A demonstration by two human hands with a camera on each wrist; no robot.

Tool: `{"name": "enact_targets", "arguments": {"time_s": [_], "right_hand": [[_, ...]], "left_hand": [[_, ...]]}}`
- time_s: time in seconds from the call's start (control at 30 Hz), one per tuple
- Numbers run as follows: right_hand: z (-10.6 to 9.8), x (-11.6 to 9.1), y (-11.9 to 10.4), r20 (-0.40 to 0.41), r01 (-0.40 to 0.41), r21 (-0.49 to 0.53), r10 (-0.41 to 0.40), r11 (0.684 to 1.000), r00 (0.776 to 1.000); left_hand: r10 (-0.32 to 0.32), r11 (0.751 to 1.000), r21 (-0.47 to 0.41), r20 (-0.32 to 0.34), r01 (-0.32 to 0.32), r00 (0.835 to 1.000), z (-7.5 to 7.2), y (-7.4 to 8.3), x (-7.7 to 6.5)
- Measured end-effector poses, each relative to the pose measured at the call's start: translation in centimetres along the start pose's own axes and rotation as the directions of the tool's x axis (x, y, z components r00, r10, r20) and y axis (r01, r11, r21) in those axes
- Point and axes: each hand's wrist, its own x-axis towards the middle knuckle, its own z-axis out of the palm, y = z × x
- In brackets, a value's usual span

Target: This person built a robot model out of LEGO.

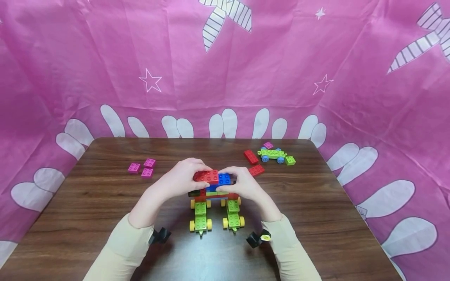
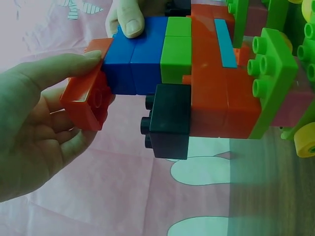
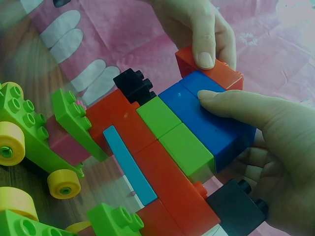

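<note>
A block build on green wheeled bases (image 1: 200, 222) stands in the middle of the table. My left hand (image 1: 184, 177) pinches a red brick (image 2: 84, 96) between thumb and fingers. This brick overhangs one side at the top of two layers of blue bricks (image 2: 142, 54). From the other side, my right hand (image 3: 275, 132) grips the blue bricks, its thumb flat on their face. Below the blue come green bricks (image 3: 187, 152), then a wide red section (image 3: 147, 147) with a light blue strip (image 3: 130, 164). A black brick (image 2: 171, 120) juts up at each side of the red section.
Three pink bricks (image 1: 147, 172) lie at the left. Back right are two red bricks (image 1: 251, 157), a green car base (image 1: 272, 153) with blue wheels, a small green brick (image 1: 290, 160) and a pink one (image 1: 268, 145). A pink printed cloth (image 1: 239, 89) hangs behind the table.
</note>
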Motion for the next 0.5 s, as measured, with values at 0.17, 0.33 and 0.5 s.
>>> {"name": "enact_targets", "arguments": {"time_s": [0.17, 0.33, 0.5], "right_hand": [[0.01, 0.00, -0.03, 0.001, 0.002, 0.003, -0.002, 1.000, 1.000], [-0.04, -0.02, 0.04, -0.004, -0.001, 0.004, 0.001, 1.000, 1.000], [0.00, 0.02, 0.14, 0.002, 0.002, -0.001, -0.002, 1.000, 1.000]], "left_hand": [[-0.034, 0.999, -0.007, 0.033, 0.034, 0.999, -0.26, 0.23, 0.12], [-0.043, 0.999, -0.017, 0.053, 0.044, 0.998, -0.54, 0.42, 0.35], [-0.048, 0.999, -0.005, 0.059, 0.048, 0.997, -0.60, 0.55, 0.29]]}}
